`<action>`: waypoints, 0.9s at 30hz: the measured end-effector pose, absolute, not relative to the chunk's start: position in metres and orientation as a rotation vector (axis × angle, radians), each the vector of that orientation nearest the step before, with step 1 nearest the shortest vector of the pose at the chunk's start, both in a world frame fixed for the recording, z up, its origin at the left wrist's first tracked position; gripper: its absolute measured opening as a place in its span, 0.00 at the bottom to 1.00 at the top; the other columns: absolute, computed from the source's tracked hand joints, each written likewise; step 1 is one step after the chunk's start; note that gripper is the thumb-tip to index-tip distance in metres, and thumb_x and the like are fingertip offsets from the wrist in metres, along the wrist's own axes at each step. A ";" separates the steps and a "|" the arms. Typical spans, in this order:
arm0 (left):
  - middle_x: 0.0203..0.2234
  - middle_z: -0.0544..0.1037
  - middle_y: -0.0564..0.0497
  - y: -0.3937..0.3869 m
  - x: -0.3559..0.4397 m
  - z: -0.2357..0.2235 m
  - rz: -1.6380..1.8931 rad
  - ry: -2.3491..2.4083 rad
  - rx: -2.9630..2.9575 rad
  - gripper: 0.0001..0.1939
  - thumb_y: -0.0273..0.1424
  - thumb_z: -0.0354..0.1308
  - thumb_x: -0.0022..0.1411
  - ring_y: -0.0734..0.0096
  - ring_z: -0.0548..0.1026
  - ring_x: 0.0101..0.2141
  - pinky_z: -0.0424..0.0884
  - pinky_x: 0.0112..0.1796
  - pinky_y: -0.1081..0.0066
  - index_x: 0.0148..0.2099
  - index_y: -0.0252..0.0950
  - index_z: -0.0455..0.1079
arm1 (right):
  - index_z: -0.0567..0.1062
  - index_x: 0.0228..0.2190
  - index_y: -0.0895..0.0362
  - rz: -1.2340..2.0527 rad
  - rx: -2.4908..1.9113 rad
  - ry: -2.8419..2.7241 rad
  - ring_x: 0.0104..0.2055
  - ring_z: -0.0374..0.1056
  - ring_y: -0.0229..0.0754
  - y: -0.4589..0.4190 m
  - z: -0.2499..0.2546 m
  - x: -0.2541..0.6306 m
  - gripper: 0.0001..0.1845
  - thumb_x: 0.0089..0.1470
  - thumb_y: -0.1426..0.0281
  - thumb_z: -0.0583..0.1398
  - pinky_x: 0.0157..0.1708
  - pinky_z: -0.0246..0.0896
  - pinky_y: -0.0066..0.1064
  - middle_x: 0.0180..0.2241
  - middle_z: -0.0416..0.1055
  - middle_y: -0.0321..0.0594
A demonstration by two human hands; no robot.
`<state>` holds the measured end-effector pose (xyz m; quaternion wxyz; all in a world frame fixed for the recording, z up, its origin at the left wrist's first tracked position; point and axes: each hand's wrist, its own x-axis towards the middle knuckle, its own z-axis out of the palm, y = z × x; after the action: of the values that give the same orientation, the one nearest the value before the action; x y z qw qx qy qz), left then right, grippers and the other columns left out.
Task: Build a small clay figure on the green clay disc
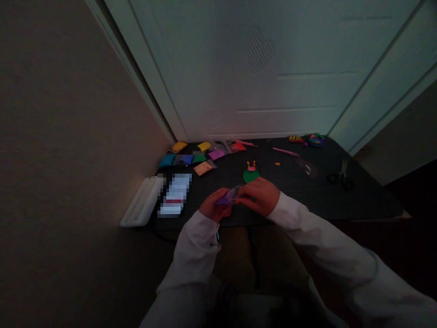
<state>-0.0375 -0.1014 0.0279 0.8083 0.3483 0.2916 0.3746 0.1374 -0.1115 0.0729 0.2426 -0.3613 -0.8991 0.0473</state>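
My left hand (215, 204) is closed around a small clear bag of purple clay (223, 199) near the front edge of the dark table. The fingers of my right hand (258, 195) pinch the clear plastic end of the same bag. Just beyond my right hand lies a green disc (251, 176), with a small pink piece (251, 168) and two orange upright bits (251, 163) at its far side. Whether the bag's mouth is open cannot be made out in the dim light.
Several bags of coloured clay, including a peach one (204, 168), lie at the back left. A phone (175, 195) and a white power strip (141, 202) are on the left. Scissors (342, 176), a pink tool (286, 151) and colourful clay pieces (316, 140) lie on the right.
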 end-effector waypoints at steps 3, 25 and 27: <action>0.15 0.63 0.55 -0.101 -0.037 0.028 0.796 0.624 0.749 0.08 0.34 0.46 0.53 0.82 0.58 0.10 0.50 0.12 0.79 0.31 0.33 0.60 | 0.69 0.34 0.56 0.196 -0.912 -2.495 0.33 0.63 0.37 -0.112 0.074 0.143 0.13 0.51 0.66 0.48 0.34 0.52 0.29 0.30 0.70 0.40; 0.17 0.64 0.55 -0.102 -0.037 0.027 0.855 0.651 0.733 0.09 0.34 0.48 0.52 0.83 0.59 0.11 0.51 0.12 0.79 0.32 0.34 0.60 | 0.72 0.34 0.53 0.388 -1.386 -2.135 0.37 0.63 0.40 -0.110 0.026 0.236 0.14 0.48 0.63 0.51 0.39 0.58 0.34 0.33 0.68 0.40; 0.17 0.64 0.55 -0.101 -0.038 0.027 0.858 0.653 0.715 0.09 0.34 0.48 0.52 0.83 0.59 0.11 0.51 0.12 0.80 0.32 0.34 0.60 | 0.71 0.36 0.53 0.313 -1.396 -2.185 0.37 0.63 0.40 -0.112 0.015 0.236 0.15 0.49 0.64 0.50 0.38 0.59 0.34 0.34 0.67 0.41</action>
<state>-0.0375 -0.1013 0.0269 0.7982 0.3330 0.3041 0.3995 0.2357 -0.1118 0.0150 0.2618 -0.5160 -0.8074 0.1155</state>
